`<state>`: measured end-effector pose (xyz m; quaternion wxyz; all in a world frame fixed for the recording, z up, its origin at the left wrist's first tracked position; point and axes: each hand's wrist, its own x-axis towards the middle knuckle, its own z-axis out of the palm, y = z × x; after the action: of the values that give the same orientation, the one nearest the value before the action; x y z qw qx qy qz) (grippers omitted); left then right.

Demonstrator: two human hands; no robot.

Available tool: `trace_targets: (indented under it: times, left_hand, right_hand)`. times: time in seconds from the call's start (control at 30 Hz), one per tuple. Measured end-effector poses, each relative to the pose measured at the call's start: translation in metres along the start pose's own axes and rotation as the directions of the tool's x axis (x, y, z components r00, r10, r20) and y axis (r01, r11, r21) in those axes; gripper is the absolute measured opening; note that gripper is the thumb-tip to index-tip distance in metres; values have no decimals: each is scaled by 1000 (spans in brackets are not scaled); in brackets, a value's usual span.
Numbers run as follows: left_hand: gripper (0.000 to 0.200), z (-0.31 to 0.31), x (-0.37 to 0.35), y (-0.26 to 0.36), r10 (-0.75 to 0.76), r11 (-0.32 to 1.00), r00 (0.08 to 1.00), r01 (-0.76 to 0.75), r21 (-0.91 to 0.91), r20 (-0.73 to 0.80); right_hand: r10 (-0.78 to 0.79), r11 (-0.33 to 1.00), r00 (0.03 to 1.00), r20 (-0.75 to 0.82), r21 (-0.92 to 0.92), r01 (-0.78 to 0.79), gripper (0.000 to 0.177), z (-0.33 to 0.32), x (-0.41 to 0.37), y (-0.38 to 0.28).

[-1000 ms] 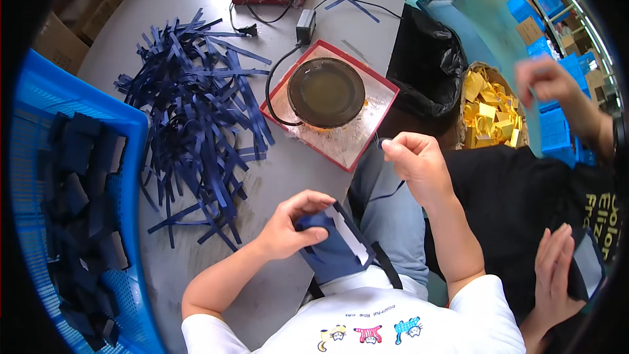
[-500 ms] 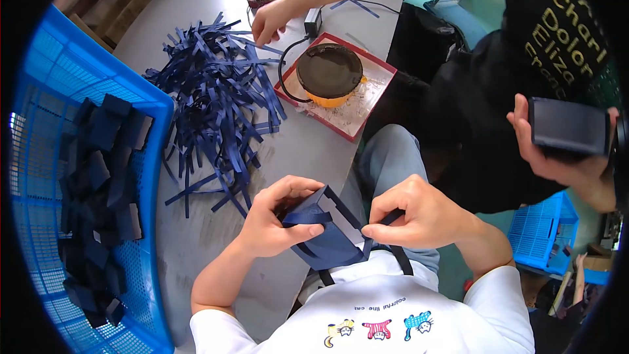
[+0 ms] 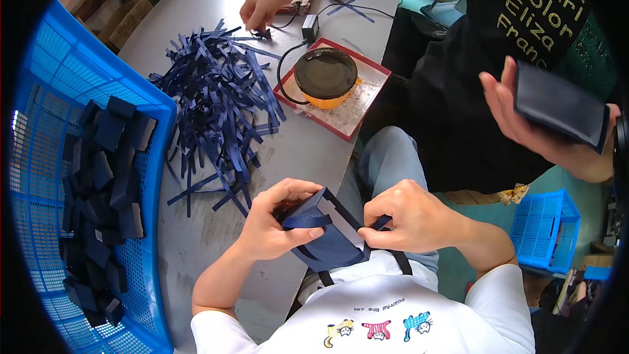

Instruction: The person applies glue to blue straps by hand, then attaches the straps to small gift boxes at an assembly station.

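A small dark blue box with a pale inside is tilted in front of my white shirt. My left hand grips it from the left, thumb on its near face and fingers behind. A blue ribbon strip bends across the box beneath that thumb. At the box's right edge, my right hand pinches the end of a blue ribbon between thumb and forefinger. A heap of cut blue ribbons lies on the grey table beyond my left hand.
A round pot of dark liquid stands in a red-rimmed tray, with a cable beside it. At left, a blue basket holds several dark boxes. A co-worker's hand reaches over the table; the other holds a dark box.
My right hand has shifted slightly left, closer to the box; my left hand stays nearly still. The co-worker's reaching hand has moved up and left, and their held box has tilted.
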<state>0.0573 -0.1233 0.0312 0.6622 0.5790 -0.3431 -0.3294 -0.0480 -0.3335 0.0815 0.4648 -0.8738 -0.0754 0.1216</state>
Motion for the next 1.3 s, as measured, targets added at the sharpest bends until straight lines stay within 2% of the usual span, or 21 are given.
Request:
trace_targets:
  times: [0.07,0.2,0.27,0.3,0.33,0.37,0.43,0.47,0.53,0.57,0.63,0.73,0.87,0.93,1.0,1.03,1.07,1.13,1.2,1.27,1.3]
  left_hand:
    - [47,1,0,-1,14,1000,1000,-14,0,-22]
    - [46,4,0,-2,6,999,999,-5,41,-44]
    - [45,2,1,-5,-87,996,989,88,7,-122]
    - [45,-3,1,-13,-79,997,988,74,-39,-135]
    - [45,-5,1,-16,-80,996,987,75,-38,-140]
    - [45,-7,0,-17,-61,998,985,58,-24,-163]
    - [45,-8,-3,-19,-53,999,980,52,-12,-190]
    - [45,-9,-1,-19,-72,997,978,68,-28,-194]
    - [46,-7,3,-20,-92,995,978,85,-47,-187]
    - [45,-5,4,-22,-100,995,976,92,-47,-193]
    - [44,-2,6,-26,-110,993,976,103,-49,-189]
    - [41,-4,5,-33,-137,991,964,135,-25,-228]
    - [39,-21,1,-49,-189,980,936,197,-4,-298]
    - [38,-26,1,-56,-197,977,927,213,18,-320]
    - [37,-31,1,-61,-206,971,922,234,49,-329]
    - [37,-31,3,-62,-206,972,923,233,45,-326]
    - [38,-31,5,-62,-226,964,919,258,58,-322]
    - [39,-31,10,-61,-248,956,912,284,67,-326]
    - [41,-28,18,-59,-246,959,930,274,67,-274]
    - [42,-26,26,-62,-233,964,949,254,78,-210]
    - [42,-24,31,-62,-230,965,957,248,86,-175]
  right_hand:
    - [-33,997,997,-63,-77,29,18,1,0,1]
    - [13,986,1000,-18,-164,-16,15,-3,2,2]
    - [-38,981,997,-67,-191,24,19,-7,4,13]
    - [-268,956,928,-258,-191,222,21,-10,4,24]
    - [-237,957,869,-435,47,285,15,-9,5,32]
    - [-91,940,823,-561,223,257,11,-8,-3,39]
    - [116,932,826,-551,349,102,16,-5,-16,45]
    - [154,887,866,-476,453,91,23,6,-16,49]
    - [161,644,959,-234,761,77,24,39,-10,64]
    - [377,588,925,-44,783,-203,23,44,-9,59]
    - [415,166,909,34,980,-113,21,56,3,61]
    - [465,219,845,-265,959,180,22,41,15,67]
    - [544,488,662,-516,836,251,25,8,19,84]
    - [516,509,662,-543,816,273,24,0,20,90]
    - [562,487,509,-652,758,434,21,-2,32,90]
    - [517,389,569,-640,767,509,19,-5,31,96]
    - [517,393,568,-640,767,507,19,-9,33,95]
    - [568,235,597,-567,807,542,18,-16,40,90]
    - [436,184,788,-436,900,396,19,-20,39,98]
    - [437,210,822,-366,930,302,20,-26,48,102]
    - [439,331,819,-369,914,235,20,-29,53,103]
